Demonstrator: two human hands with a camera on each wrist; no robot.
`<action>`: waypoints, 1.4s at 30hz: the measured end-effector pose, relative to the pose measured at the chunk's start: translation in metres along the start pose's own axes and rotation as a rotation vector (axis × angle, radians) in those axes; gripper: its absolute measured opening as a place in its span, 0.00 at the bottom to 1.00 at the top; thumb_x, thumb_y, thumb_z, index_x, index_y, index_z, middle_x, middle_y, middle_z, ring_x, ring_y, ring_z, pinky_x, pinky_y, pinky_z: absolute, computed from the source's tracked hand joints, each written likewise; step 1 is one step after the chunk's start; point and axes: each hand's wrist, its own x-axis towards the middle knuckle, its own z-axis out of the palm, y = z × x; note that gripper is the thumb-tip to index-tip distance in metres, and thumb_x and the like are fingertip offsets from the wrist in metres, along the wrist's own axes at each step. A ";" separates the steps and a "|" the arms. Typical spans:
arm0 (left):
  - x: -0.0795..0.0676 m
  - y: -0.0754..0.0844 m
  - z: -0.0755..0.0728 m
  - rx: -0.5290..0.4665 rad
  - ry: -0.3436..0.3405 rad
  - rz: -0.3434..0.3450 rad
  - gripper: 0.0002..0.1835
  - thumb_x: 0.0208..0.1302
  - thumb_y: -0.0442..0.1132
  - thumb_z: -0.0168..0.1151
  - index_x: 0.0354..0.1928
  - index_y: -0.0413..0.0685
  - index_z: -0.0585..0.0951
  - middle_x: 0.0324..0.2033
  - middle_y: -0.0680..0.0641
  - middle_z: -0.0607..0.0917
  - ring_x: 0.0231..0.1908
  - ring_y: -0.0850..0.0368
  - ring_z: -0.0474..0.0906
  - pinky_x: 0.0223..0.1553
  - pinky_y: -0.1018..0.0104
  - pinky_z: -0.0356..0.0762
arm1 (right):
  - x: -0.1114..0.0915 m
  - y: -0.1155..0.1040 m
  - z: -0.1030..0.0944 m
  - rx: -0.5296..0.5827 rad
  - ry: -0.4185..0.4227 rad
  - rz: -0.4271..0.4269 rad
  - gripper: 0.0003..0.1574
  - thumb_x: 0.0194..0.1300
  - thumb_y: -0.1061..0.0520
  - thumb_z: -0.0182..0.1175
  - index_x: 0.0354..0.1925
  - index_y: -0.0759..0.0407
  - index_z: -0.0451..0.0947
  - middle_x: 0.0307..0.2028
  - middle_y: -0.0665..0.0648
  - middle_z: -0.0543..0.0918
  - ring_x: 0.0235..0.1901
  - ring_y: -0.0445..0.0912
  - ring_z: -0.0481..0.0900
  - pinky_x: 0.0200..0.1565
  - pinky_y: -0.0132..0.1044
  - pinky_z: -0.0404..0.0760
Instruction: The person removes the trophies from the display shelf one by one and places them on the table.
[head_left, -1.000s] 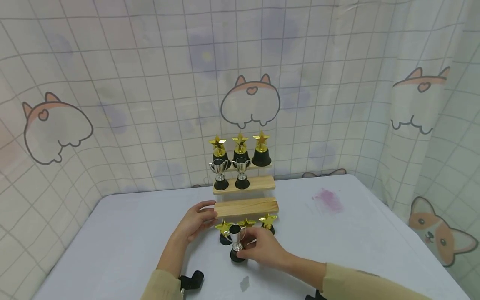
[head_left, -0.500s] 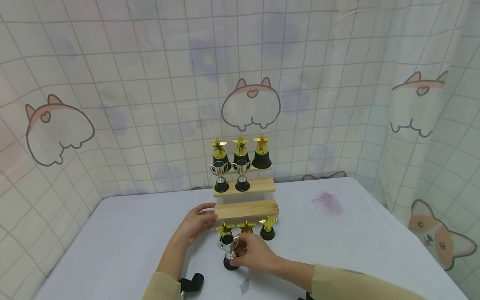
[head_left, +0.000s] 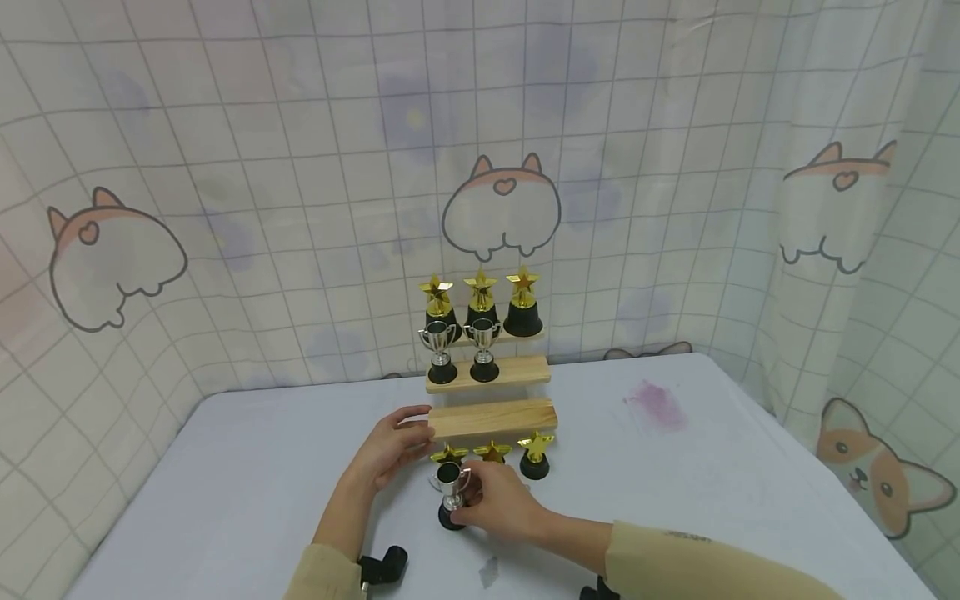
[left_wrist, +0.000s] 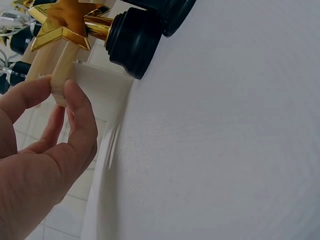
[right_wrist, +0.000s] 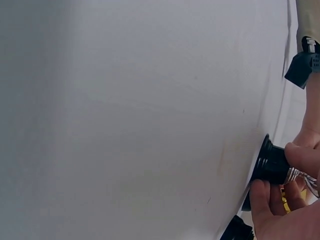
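Observation:
In the head view my right hand (head_left: 502,500) holds a small silver trophy cup (head_left: 449,477) with a black base, upright low over the white table. The right wrist view has thumb and fingers around that black base (right_wrist: 272,164); the base's edge is close to the cloth, and I cannot tell whether it touches. My left hand (head_left: 390,446) pinches the left end of the lowest wooden shelf board (head_left: 491,418), as the left wrist view confirms at the board's end (left_wrist: 61,75). Behind the cup stand gold star trophies (head_left: 536,450), two partly hidden by the cup and right hand.
Above, the middle board (head_left: 517,373) bears two silver cups (head_left: 483,337) toward its left. On the top board stand three gold star trophies (head_left: 522,304) with black bases. A patterned curtain (head_left: 300,208) hangs behind the white table (head_left: 247,483).
My right hand has carried the silver trophy cup leftward, first a little nearer to me, then slightly back away. The left hand keeps its grip on the board.

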 end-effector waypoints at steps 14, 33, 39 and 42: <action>0.001 -0.001 0.000 -0.005 0.005 -0.002 0.28 0.66 0.28 0.65 0.67 0.36 0.72 0.55 0.33 0.79 0.47 0.46 0.83 0.51 0.56 0.86 | 0.003 0.001 0.001 -0.022 0.011 0.002 0.19 0.55 0.64 0.77 0.41 0.54 0.79 0.32 0.45 0.82 0.34 0.40 0.81 0.37 0.28 0.82; 0.004 -0.005 -0.003 -0.001 0.018 -0.022 0.27 0.67 0.28 0.65 0.67 0.38 0.73 0.57 0.33 0.79 0.47 0.48 0.83 0.51 0.56 0.86 | -0.018 0.004 -0.022 -0.036 0.029 -0.012 0.23 0.54 0.67 0.76 0.47 0.62 0.79 0.41 0.55 0.83 0.41 0.46 0.82 0.46 0.37 0.86; 0.004 -0.006 -0.002 -0.001 0.015 -0.019 0.28 0.66 0.28 0.65 0.67 0.38 0.73 0.57 0.33 0.78 0.46 0.48 0.83 0.51 0.57 0.86 | -0.027 0.008 -0.036 0.048 0.046 -0.028 0.23 0.57 0.68 0.75 0.49 0.66 0.79 0.43 0.58 0.83 0.44 0.53 0.82 0.46 0.35 0.87; 0.004 -0.005 -0.001 -0.001 0.015 -0.019 0.28 0.66 0.28 0.64 0.68 0.38 0.72 0.57 0.33 0.78 0.46 0.48 0.83 0.51 0.57 0.86 | -0.030 0.008 -0.042 0.093 0.048 -0.030 0.22 0.58 0.67 0.75 0.50 0.66 0.79 0.44 0.59 0.83 0.46 0.54 0.82 0.46 0.34 0.86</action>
